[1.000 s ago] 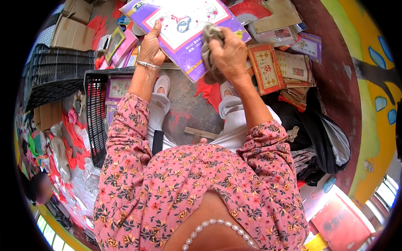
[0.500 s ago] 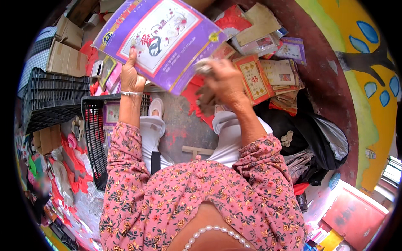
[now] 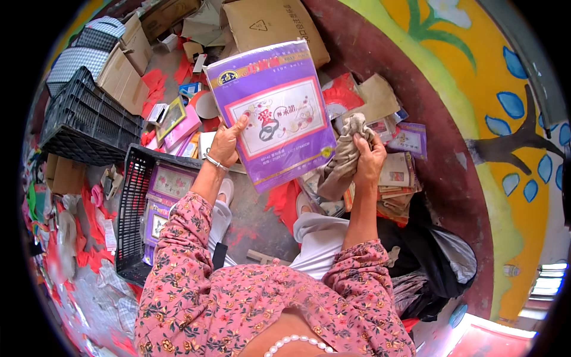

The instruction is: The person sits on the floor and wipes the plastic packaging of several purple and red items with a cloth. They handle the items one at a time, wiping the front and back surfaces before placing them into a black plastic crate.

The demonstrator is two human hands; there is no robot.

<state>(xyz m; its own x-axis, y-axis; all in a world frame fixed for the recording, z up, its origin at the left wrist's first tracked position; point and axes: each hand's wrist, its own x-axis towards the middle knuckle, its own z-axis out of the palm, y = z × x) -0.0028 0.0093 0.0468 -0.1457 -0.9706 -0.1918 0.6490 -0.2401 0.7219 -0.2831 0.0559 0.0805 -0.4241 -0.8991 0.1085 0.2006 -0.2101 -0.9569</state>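
Note:
My left hand (image 3: 227, 140) grips the left edge of a flat purple package (image 3: 238, 77) in a clear plastic sleeve, thumb on its front. A white panel with a pink border, a red character and floral print fills the package's middle. It is held up, facing me and slightly tilted. Bunched in my right hand (image 3: 370, 156) is a crumpled grey-brown cloth (image 3: 339, 169), close to the package's lower right corner; whether they touch I cannot tell. Below my left forearm, a black plastic crate (image 3: 132, 208) holds similar purple packages (image 3: 171, 181).
Stacked packages (image 3: 395, 172) and a purple packet (image 3: 409, 140) lie at right. Behind are a large cardboard box (image 3: 285, 27) and red scraps. A second black crate (image 3: 89, 122) and cartons (image 3: 122, 74) stand at far left. Black bags (image 3: 437, 256) rest near the painted wall (image 3: 464, 89).
The package has turned more upright and sits lower and farther right in view. My right hand, blurred in motion before, is now still with the cloth beside the package. The view has shifted.

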